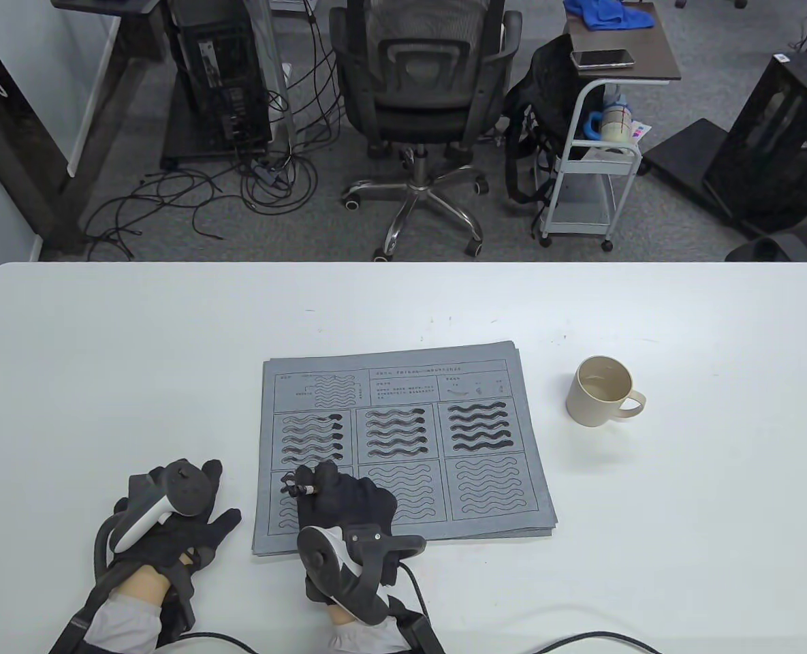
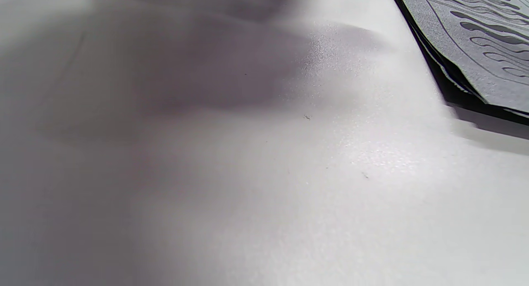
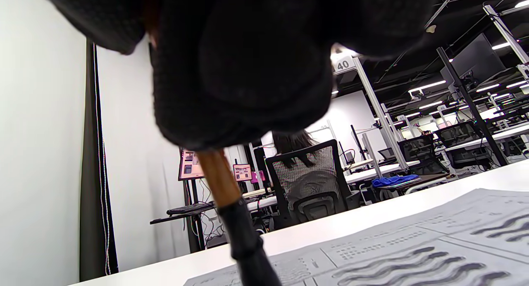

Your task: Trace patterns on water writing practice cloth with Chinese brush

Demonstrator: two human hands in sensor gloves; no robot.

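The grey water writing cloth [image 1: 403,443] lies on the white table [image 1: 103,354], printed with boxes of wavy lines; the top three boxes are darkened with traced strokes. My right hand [image 1: 338,494] grips the Chinese brush [image 1: 301,489] over the lower-left box, the tip down on the cloth. In the right wrist view the gloved fingers [image 3: 248,71] wrap the brown and black brush shaft [image 3: 235,220] above the cloth [image 3: 413,253]. My left hand [image 1: 185,518] rests flat on the table left of the cloth, holding nothing. The left wrist view shows the cloth's edge [image 2: 475,50].
A beige mug [image 1: 602,392] stands on the table to the right of the cloth. Beyond the table's far edge are an office chair [image 1: 423,102], a small cart [image 1: 594,150] and cables on the floor.
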